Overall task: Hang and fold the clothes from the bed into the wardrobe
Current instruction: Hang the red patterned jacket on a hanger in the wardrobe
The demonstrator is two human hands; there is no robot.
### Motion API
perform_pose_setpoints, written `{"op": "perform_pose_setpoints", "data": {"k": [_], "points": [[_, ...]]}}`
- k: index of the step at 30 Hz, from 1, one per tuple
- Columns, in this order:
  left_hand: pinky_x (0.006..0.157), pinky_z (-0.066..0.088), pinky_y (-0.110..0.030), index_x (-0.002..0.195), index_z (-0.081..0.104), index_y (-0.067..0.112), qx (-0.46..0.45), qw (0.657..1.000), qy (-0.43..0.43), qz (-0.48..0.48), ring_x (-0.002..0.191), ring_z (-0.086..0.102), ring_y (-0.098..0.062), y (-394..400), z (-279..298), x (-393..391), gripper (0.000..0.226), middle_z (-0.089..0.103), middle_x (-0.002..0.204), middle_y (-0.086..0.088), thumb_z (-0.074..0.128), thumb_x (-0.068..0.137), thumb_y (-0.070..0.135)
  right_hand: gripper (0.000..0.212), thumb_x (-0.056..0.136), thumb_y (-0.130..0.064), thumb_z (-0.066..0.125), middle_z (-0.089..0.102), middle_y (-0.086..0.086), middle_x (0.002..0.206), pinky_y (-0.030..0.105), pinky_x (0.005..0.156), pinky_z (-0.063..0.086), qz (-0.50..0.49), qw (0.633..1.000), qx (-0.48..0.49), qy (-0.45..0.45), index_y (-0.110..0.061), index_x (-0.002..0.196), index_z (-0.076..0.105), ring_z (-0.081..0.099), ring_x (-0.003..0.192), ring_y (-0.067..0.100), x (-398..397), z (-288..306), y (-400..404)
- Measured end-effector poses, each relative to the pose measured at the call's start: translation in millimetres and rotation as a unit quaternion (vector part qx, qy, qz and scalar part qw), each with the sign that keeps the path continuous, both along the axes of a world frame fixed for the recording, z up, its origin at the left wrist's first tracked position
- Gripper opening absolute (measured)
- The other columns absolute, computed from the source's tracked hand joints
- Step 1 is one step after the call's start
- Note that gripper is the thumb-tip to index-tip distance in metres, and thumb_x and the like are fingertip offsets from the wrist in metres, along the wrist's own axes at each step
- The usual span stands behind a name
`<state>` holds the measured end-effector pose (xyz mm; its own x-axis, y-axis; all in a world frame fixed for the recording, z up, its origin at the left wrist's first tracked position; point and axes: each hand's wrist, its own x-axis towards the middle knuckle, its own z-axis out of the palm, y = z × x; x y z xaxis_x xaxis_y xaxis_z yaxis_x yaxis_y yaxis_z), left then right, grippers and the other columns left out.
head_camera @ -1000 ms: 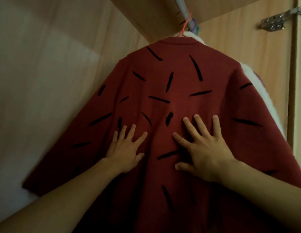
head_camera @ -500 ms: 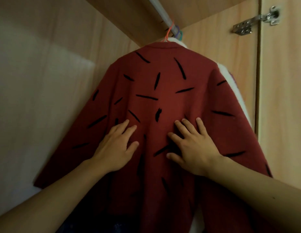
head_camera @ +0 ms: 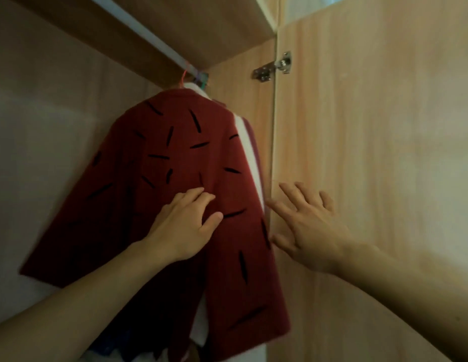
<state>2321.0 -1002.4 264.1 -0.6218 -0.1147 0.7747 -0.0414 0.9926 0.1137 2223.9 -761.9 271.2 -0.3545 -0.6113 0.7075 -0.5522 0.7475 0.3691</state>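
Left hand (head_camera: pixel 184 226) rests flat on the hung red shirt (head_camera: pixel 159 194) — right hand (head_camera: pixel 310 226) beside it, grip open, empty.

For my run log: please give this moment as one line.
red shirt: hung on rail | left hand: resting on shirt | right hand: open, beside shirt, holds nothing

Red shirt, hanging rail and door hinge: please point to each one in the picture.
red shirt (head_camera: pixel 159 205): head view, on the back panel.
hanging rail (head_camera: pixel 138 28): head view, on the bare white bar.
door hinge (head_camera: pixel 273 67): head view, on the metal arm.
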Motion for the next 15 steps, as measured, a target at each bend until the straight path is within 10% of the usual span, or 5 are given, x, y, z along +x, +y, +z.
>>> {"op": "perform_pose_setpoints", "data": {"k": [15], "points": [[0.119,0.018,-0.031,0.150,0.031,0.035,-0.063,0.968,-0.091,-0.226,0.147,0.018,-0.010,278.6,-53.4,-12.6,0.061,0.024,0.160,0.011,0.035,0.096,0.063,0.067,0.092,-0.065,0.036,0.005,-0.003,0.162,0.058,0.119,0.007,-0.147,0.983,0.018,-0.108,-0.043,0.149,0.008,0.000,0.151,0.026,71.1,-68.2,281.2]]}}
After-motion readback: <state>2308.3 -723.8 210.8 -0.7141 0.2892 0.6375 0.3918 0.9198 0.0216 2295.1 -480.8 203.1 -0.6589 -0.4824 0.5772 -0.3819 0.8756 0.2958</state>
